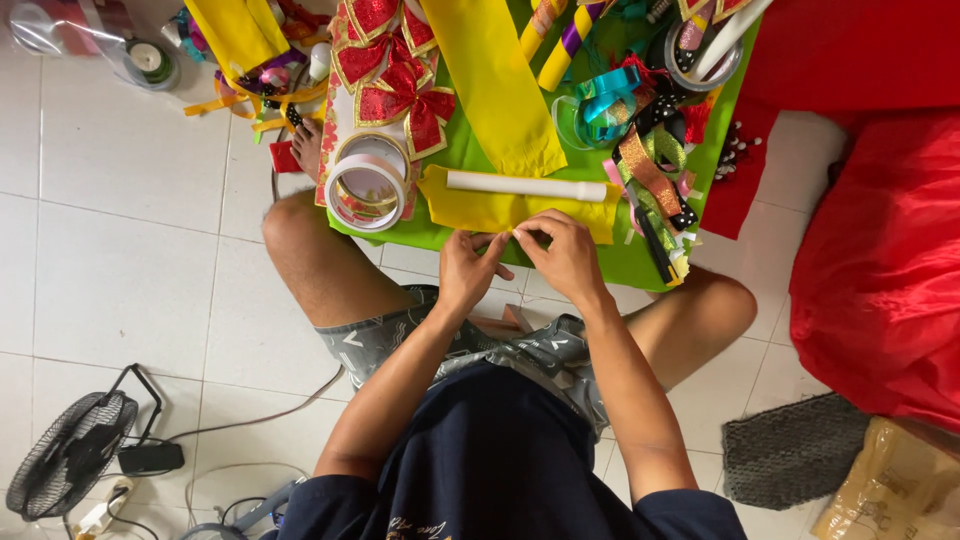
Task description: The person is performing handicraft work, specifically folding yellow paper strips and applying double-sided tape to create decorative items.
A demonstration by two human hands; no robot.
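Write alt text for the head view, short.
Seen from above, a seated person's left hand and right hand pinch the near edge of a yellow paper sheet on a green board. A white tube lies on the sheet, tape rolls and red glitter bows beside.

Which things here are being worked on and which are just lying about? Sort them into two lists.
In hand:
left hand and right hand, pinching the near edge of the yellow paper
white tube lying on that paper

Lying about:
tape rolls
red glitter bows
ribbon scraps
fan on the floor
red cloth
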